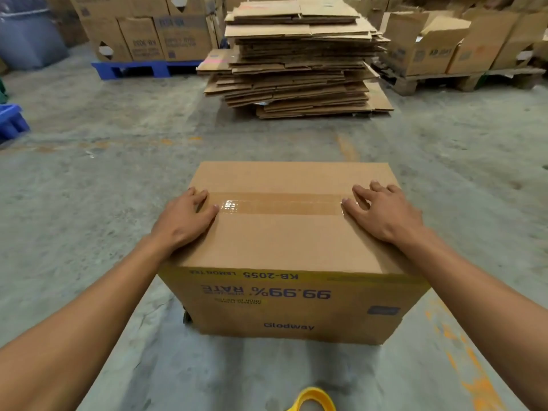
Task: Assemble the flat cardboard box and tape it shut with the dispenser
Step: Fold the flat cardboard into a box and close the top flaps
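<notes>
**Tape down, ends at risk of lifting**

Sitting on the concrete floor [103,179], straight ahead and close: the assembled cardboard box [284,247], printed side facing the camera with its lettering upside down. Running across the top along the flap seam: a strip of clear tape [281,203], glossy near its left end. Probably the bottom face, judging by the inverted print, though not certain.

Possible trouble from here: tape ends peeling where the strip turns over the box edges, if pressed only on top and not down the sides. Wrinkles or trapped air under the strip if rubbed unevenly. Flaps bowing inward under too much downward push, with nothing visibly supporting them from inside. Box sliding on the smooth floor if pushed from one side only. Likely also a stumble risk from the yellow object [314,398] at the bottom edge of view, perhaps the dispenser, but too cropped to say.

Left hand [184,221]: flat, palm down, empty, resting on the top near the left edge, thumb tip touching the tape's left end, fingers reaching toward the far-left corner. Right hand [382,212]: likewise flat and empty, fingers spread, thumb at the tape's right end. Both forearms extended forward, roughly symmetrical, wrists slightly raised. Nothing gripped in either.

Behind, well apart: a tall stack of flattened cartons [296,60].
</notes>
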A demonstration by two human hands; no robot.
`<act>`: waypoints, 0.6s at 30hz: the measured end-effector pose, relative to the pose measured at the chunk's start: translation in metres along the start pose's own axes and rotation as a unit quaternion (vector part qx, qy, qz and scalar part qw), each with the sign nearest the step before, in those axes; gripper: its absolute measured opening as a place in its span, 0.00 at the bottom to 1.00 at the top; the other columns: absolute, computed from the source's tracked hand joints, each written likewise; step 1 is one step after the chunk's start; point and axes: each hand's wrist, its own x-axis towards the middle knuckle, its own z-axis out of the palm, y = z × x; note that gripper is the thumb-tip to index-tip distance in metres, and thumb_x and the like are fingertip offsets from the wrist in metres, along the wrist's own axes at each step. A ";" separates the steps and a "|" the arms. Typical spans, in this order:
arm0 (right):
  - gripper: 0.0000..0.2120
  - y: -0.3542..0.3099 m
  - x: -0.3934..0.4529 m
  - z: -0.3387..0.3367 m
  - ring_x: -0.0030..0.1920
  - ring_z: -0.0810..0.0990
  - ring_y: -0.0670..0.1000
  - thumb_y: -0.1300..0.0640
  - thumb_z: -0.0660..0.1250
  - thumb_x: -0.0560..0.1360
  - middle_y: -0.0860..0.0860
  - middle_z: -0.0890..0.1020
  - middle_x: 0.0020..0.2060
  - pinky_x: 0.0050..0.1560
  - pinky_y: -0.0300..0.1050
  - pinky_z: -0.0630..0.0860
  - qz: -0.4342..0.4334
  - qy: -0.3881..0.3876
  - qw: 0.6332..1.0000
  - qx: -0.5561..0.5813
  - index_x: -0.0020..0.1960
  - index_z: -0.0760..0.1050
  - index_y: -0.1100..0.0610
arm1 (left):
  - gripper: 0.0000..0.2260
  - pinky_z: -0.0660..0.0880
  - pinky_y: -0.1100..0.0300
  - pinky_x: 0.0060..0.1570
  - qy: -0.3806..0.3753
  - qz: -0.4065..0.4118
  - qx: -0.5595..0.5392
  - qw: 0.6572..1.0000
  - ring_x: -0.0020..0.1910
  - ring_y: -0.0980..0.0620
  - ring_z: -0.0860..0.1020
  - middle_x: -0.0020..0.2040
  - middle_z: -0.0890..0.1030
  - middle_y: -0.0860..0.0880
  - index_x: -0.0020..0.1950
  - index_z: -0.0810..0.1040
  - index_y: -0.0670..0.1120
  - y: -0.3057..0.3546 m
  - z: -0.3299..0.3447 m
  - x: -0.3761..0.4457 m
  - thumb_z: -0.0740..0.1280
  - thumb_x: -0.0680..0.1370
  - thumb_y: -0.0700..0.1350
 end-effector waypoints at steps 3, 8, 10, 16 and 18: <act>0.33 -0.004 -0.023 -0.009 0.75 0.58 0.58 0.28 0.49 0.73 0.50 0.63 0.77 0.64 0.71 0.65 0.001 0.010 1.000 -0.001 0.74 0.64 0.40 | 0.29 0.62 0.45 0.71 0.018 0.002 0.040 0.999 0.74 0.42 0.64 0.77 0.65 0.45 0.74 0.69 0.47 0.004 -0.011 -0.027 0.62 0.77 0.61; 0.30 -0.007 -0.063 -0.010 0.74 0.58 0.59 0.30 0.48 0.75 0.51 0.64 0.76 0.62 0.72 0.61 0.014 -0.012 1.000 -0.010 0.73 0.64 0.41 | 0.31 0.65 0.40 0.67 0.005 -0.030 0.077 0.997 0.68 0.35 0.67 0.72 0.64 0.45 0.75 0.67 0.52 0.005 -0.010 -0.080 0.55 0.76 0.66; 0.32 -0.009 -0.074 0.003 0.76 0.55 0.61 0.30 0.43 0.75 0.52 0.59 0.78 0.63 0.77 0.53 0.008 -0.020 0.998 -0.059 0.74 0.59 0.41 | 0.32 0.62 0.39 0.67 -0.010 -0.042 0.125 0.991 0.67 0.33 0.65 0.72 0.61 0.45 0.76 0.62 0.54 0.008 -0.001 -0.094 0.51 0.75 0.68; 0.32 -0.032 -0.071 0.018 0.78 0.50 0.62 0.33 0.42 0.77 0.55 0.53 0.80 0.70 0.74 0.44 -0.094 -0.024 0.992 -0.078 0.77 0.55 0.46 | 0.32 0.40 0.41 0.74 -0.039 0.081 0.188 0.978 0.79 0.42 0.42 0.81 0.48 0.46 0.80 0.52 0.54 0.021 0.017 -0.094 0.45 0.78 0.67; 0.30 -0.051 -0.068 0.019 0.77 0.52 0.62 0.34 0.44 0.78 0.56 0.55 0.79 0.71 0.71 0.49 -0.157 -0.048 0.984 -0.068 0.76 0.56 0.47 | 0.30 0.42 0.41 0.75 -0.077 0.120 0.183 0.973 0.79 0.44 0.44 0.81 0.47 0.47 0.80 0.49 0.55 0.027 0.018 -0.090 0.46 0.80 0.65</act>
